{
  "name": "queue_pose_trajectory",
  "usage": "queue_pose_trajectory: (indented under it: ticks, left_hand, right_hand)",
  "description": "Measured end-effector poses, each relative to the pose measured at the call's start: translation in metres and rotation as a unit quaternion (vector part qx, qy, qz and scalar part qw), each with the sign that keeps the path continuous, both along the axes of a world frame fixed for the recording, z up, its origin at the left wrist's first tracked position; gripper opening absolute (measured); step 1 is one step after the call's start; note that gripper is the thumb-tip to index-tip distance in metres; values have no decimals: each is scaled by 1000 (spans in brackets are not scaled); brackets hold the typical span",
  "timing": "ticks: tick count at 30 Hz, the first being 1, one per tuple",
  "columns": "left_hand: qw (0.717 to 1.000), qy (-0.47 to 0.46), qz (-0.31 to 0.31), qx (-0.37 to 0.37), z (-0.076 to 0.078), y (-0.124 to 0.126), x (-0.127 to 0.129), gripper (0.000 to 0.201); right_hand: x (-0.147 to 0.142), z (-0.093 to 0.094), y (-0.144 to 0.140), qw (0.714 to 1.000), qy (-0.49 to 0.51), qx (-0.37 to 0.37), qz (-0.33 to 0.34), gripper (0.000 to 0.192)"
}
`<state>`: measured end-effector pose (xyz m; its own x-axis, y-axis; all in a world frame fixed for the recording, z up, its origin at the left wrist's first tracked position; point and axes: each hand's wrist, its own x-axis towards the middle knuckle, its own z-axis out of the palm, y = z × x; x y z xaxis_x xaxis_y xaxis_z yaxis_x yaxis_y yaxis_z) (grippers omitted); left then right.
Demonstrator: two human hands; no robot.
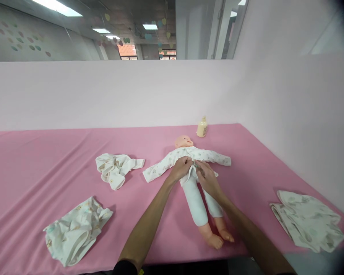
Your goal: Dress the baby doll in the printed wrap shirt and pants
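A baby doll [184,141] lies on its back on the pink sheet, head away from me, bare feet toward me. It wears a white patterned long-sleeved baby shirt [160,165] with both sleeves spread wide, and plain white legs [195,202] show below it. Over the doll's belly, my left hand [182,167] pinches the shirt's front. Close beside it, my right hand [207,177] is closed on the same front, fingertips almost meeting the left ones. Exactly what lies between the fingertips is too small to see.
A crumpled white baby garment [117,168] lies left of the doll. Nearer on the left is a folded patterned cloth [77,231]; another folded cloth [308,219] sits at the right edge. A cream pump bottle [202,127] stands by the back wall [111,95]. Pink sheet [40,172] covers the table.
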<state>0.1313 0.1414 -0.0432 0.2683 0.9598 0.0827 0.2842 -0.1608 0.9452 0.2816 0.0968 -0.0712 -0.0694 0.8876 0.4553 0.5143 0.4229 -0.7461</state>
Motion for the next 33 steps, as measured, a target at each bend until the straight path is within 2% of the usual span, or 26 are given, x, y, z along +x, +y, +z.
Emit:
queue_pose_trajectory:
  ticks: [3, 6, 9, 13, 16, 18, 22, 27, 30, 33]
  left_hand:
    - [1000, 14, -23, -6, 1, -2, -3, 18]
    - [999, 45, -7, -4, 2, -7, -6, 11]
    - [996, 85, 22, 9, 3, -14, -8, 9]
    - [985, 152, 35, 72, 3, -25, -6, 11]
    - [971, 200, 28, 129, 2, -33, -5, 21]
    - [963, 218, 57, 145, 0, -35, -3, 23]
    - [935, 280, 99, 194, -5, -34, 2, 41]
    - [888, 374, 101, 246, -9, -32, 6, 36]
    - [882, 378, 98, 265, -10, -39, 3, 33]
    - [877, 383, 81, 280, -14, -57, -5, 32]
  right_hand:
    - [2, -4, 3, 999, 39, -20, 13, 41]
    - [3, -7, 5, 998, 48, -33, 32, 41]
    - [1, -8, 5, 999, 15, -35, 33, 41]
    - [3, -9, 2, 999, -36, -3, 37, 43]
    - [10, -10, -2, 998, -52, 25, 25, 43]
    - [16, -12, -4, 998, -56, 37, 12, 41]
    - [24, -16, -7, 996, -69, 49, 4, 39]
    - [27, -23, -9, 995, -84, 46, -1, 36]
    - [33, -31, -11, 992, -118, 52, -4, 37]
    - [45, -41, -14, 982, -172, 80, 16, 46]
